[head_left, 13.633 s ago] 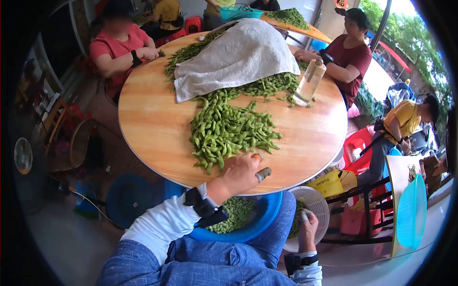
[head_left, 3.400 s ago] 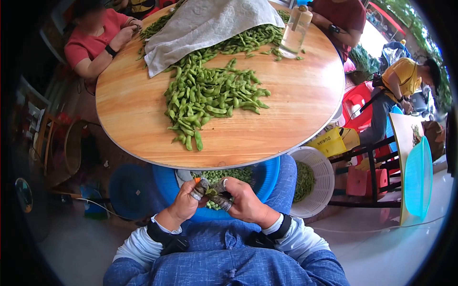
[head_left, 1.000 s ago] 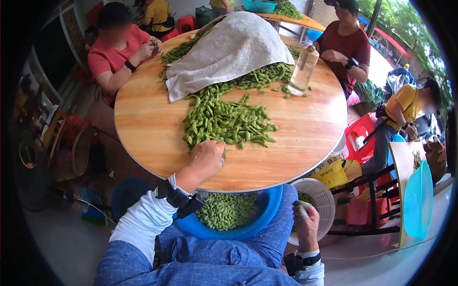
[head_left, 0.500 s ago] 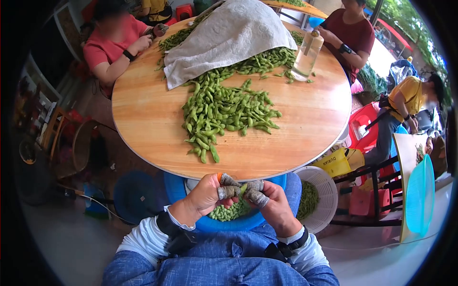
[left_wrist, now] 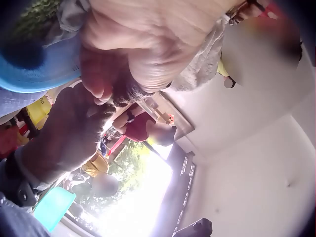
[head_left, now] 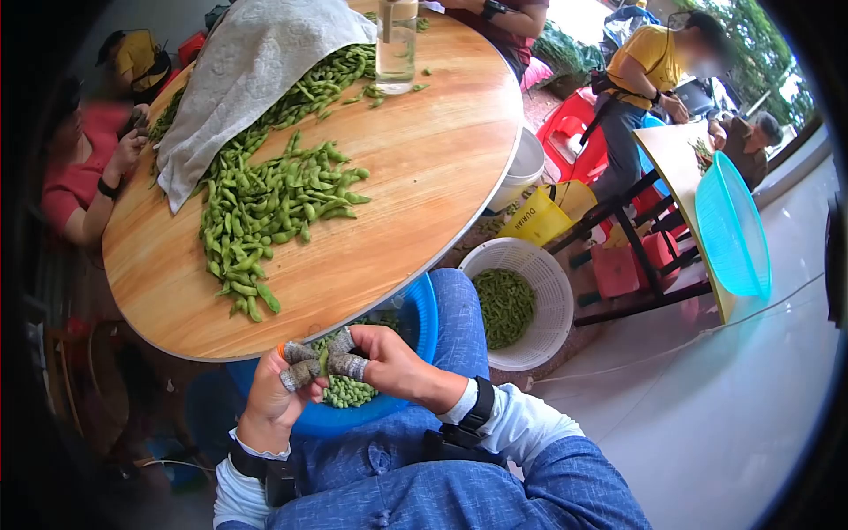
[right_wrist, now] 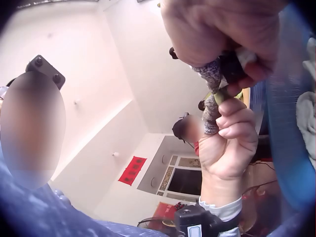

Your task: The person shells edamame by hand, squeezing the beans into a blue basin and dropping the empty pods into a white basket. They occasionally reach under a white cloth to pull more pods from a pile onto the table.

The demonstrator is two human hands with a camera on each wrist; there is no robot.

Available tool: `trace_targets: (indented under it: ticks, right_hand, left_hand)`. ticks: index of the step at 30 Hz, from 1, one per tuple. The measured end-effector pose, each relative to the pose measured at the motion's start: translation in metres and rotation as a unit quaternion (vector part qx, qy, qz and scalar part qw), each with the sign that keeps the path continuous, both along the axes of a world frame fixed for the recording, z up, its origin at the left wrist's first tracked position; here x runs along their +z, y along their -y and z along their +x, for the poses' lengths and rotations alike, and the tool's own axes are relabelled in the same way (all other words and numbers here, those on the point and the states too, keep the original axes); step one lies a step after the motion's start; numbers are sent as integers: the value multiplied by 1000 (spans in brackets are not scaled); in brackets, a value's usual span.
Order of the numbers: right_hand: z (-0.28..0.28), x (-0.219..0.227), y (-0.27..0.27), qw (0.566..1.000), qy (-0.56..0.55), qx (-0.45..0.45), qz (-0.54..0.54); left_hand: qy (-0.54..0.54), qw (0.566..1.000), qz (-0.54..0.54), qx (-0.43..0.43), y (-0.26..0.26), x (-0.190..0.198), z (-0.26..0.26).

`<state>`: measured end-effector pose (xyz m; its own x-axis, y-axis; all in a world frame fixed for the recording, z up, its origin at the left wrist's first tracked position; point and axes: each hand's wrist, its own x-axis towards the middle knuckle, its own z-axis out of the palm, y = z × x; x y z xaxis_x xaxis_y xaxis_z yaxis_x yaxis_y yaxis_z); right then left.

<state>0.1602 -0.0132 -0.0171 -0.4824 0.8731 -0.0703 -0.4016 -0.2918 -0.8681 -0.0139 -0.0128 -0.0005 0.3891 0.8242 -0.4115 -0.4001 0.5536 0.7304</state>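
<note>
Both my hands meet over the blue basin point(head_left: 422, 309) on my lap. My left hand point(head_left: 296, 367) and right hand point(head_left: 346, 358) pinch one green edamame pod point(head_left: 323, 360) between fingertips that wear grey fabric covers. In the right wrist view the pod point(right_wrist: 220, 96) shows between my right hand point(right_wrist: 222, 34) above and my left hand point(right_wrist: 229, 143) below. The left wrist view is filled by my left palm point(left_wrist: 148, 44), with the right hand point(left_wrist: 69, 133) beside it. Shelled beans point(head_left: 349, 393) lie in the basin.
A round wooden table point(head_left: 415, 168) carries a pile of edamame pods point(head_left: 265, 208), a grey towel point(head_left: 256, 62) and a clear bottle point(head_left: 396, 40). A white basket point(head_left: 546, 265) with green pods stands on the floor at my right. People sit around the table.
My left hand left the pod pile on the table and my right hand left the white basket. They joined on one pod over the blue basin. The head view has swung right.
</note>
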Motion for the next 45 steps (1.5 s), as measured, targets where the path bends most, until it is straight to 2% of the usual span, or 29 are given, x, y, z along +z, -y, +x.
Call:
trace_targets:
  ticks: [3, 4, 5, 6, 7, 8, 11, 12, 14, 15, 18, 21, 23, 25, 27, 29, 31, 34, 37, 39, 40, 42, 43, 45]
  right_hand:
    - [-6, -14, -1, 1000, -10, -1, 2]
    - [-7, -19, -2, 998, -35, 31, -39]
    - [-9, -22, -2, 1000, -16, 7, -20]
    - [-11, -24, -2, 1000, 4, -16, -1]
    - [-14, -27, -2, 999, 24, -36, 18]
    - [-15, -31, -1, 997, 46, -44, 39]
    - [-17, -39, 0, 994, 96, -30, 33]
    - [-16, -34, 1, 997, 60, -34, 32]
    - [-13, -22, 5, 999, -10, -41, 28]
    - [-13, -24, 6, 998, -10, -44, 38]
    - [-16, -28, 9, 997, -28, -44, 54]
    - [-16, -25, 11, 994, -20, -53, 95]
    - [-14, -33, 12, 992, 52, -42, 106]
    - [-10, -33, 10, 992, 80, -9, 101]
    - [-12, -28, 10, 993, 98, -22, 57]
    - [-14, -33, 12, 989, 137, -9, 52]
    - [-15, -37, 13, 982, 177, 0, 58]
    - [-17, -37, 8, 975, 208, 13, 74]
    - [-20, -42, 6, 967, 233, 7, 102]
    - [-21, -52, 7, 954, 261, -2, 148]
    - [-19, -52, 7, 924, 315, -5, 214]
    - [-20, -48, 6, 900, 357, 4, 250]
    - [-20, -47, 6, 887, 377, 7, 268]
    - [-20, -51, 11, 894, 370, -16, 254]
  left_hand:
    - [-54, 998, 10, 25, 1, 0, 3]
    - [-104, 994, 28, 32, 3, -2, 3]
    - [-227, 963, 149, 1, 5, -4, 3]
    - [-341, 901, 267, -28, 7, -4, 4]
    - [-444, 811, 377, -55, 8, -1, 6]
    - [-559, 698, 436, -103, 12, 9, 7]
    - [-630, 493, 594, -87, 12, 0, 9]
    - [-619, 506, 595, -79, 13, -3, 8]
    - [-573, 561, 594, -65, 11, -17, 0]
    - [-549, 586, 593, -57, 10, -23, -2]
    - [-445, 711, 544, 1, 10, -31, 3]
    - [-353, 867, 348, 55, 15, -35, 3]
    - [-280, 927, 251, 5, 16, -25, 0]
    - [-262, 941, 211, -45, 13, -20, -3]
    - [-267, 934, 231, -55, 15, -24, -4]
    - [-278, 917, 276, -74, 18, -44, -12]
    - [-220, 957, 164, -97, 18, -48, -17]
    - [-125, 986, 86, -64, 20, -60, -17]
    - [-34, 999, 33, 12, 24, -57, -11]
    - [-46, 998, 4, 53, 28, -70, -8]
    - [-43, 997, -6, 57, 28, -79, -9]
    - [-53, 994, -43, 84, 28, -79, -7]
    - [-81, 993, -21, 82, 26, -80, -4]
    - [-138, 987, 22, 76, 23, -89, -1]
